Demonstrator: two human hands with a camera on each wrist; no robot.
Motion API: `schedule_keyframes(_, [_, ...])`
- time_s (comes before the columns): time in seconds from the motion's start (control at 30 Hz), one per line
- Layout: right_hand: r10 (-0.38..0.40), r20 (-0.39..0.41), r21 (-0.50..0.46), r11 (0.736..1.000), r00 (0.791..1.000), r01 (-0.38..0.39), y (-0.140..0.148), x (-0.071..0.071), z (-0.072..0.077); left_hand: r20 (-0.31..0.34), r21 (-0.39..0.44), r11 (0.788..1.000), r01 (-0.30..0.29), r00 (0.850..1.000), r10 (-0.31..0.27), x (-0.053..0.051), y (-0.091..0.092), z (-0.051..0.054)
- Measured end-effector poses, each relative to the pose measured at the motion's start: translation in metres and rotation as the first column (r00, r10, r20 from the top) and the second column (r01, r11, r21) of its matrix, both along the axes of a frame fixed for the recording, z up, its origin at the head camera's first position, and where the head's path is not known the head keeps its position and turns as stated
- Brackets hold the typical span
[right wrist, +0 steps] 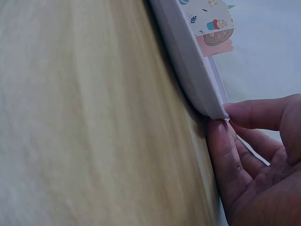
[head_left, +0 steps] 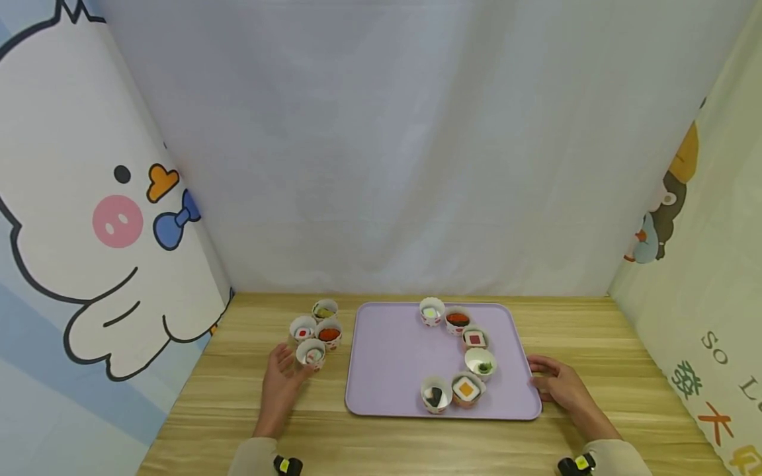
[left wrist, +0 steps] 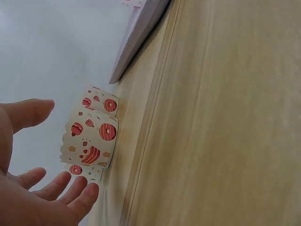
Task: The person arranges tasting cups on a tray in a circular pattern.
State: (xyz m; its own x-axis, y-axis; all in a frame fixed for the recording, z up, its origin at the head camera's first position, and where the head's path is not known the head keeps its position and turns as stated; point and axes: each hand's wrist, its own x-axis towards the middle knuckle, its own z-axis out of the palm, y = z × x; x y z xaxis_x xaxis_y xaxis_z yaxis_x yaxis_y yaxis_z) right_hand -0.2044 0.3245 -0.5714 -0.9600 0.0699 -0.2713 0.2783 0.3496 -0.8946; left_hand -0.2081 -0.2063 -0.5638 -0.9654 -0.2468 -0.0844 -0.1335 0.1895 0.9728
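Note:
My left hand point(head_left: 281, 383) is beside the nearest of several paper cups left of the tray, its thumb and fingers spread around that cup point(head_left: 311, 355). In the left wrist view there is a gap between the hand point(left wrist: 42, 174) and the patterned cup point(left wrist: 91, 136). At the purple tray's point(head_left: 393, 370) right edge, my right hand point(head_left: 562, 387) pinches the rim between thumb and fingers; the right wrist view shows this hand point(right wrist: 258, 150) at the tray corner point(right wrist: 197, 80). Several filled cups, one with a green item point(head_left: 481, 363), curve along the tray's right half.
Behind the near left cup stand a cup with orange-red filling point(head_left: 329, 334), one with a red-centred piece point(head_left: 303, 328) and one with yellow-green filling point(head_left: 325, 310). A grey-white curtain point(head_left: 417, 145) hangs behind the wooden table point(head_left: 417, 446), with printed cloths at both sides.

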Motion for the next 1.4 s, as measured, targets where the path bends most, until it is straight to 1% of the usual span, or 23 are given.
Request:
schedule_keyframes(0.17, [-0.007, 0.009, 0.001, 1.0, 1.0, 0.007, 0.0, -0.001, -0.002, -0.01, -0.005, 1.0, 0.007, 1.0, -0.007, -0.006, 0.002, -0.004])
schedule_keyframes(0.37, [-0.002, 0.001, -0.011, 1.0, 1.0, 0.002, 0.0, -0.001, -0.001, -0.031, -0.022, 1.0, 0.018, 0.999, -0.019, -0.011, 0.005, -0.008])
schedule_keyframes(0.63, [-0.007, 0.005, -0.016, 1.0, 1.0, 0.007, 0.0, -0.001, -0.001, -0.02, -0.046, 0.998, 0.031, 0.999, -0.032, -0.015, 0.008, -0.011])
schedule_keyframes(0.87, [-0.01, 0.006, -0.004, 1.0, 1.0, 0.01, -0.001, 0.0, 0.0, -0.007, -0.1, 0.994, 0.046, 0.999, -0.046, -0.017, 0.009, -0.014])
schedule_keyframes(0.97, [-0.008, 0.001, -0.003, 1.0, 1.0, 0.008, -0.001, 0.0, 0.0, -0.005, -0.117, 0.992, 0.041, 0.999, -0.042, -0.017, 0.009, -0.015])
schedule_keyframes(1.07, [-0.007, -0.004, -0.005, 1.0, 1.0, 0.007, -0.001, 0.0, -0.001, -0.011, -0.117, 0.992, 0.04, 0.999, -0.042, -0.017, 0.008, -0.016])
schedule_keyframes(1.27, [-0.009, -0.006, 0.001, 1.0, 1.0, 0.009, -0.001, 0.0, 0.0, -0.025, -0.1, 0.994, 0.034, 0.999, -0.037, -0.013, 0.008, -0.014])
schedule_keyframes(1.4, [-0.014, 0.0, 0.007, 1.0, 1.0, 0.014, 0.0, -0.001, 0.0, -0.048, -0.09, 0.996, 0.023, 0.998, -0.027, -0.01, 0.009, -0.013])
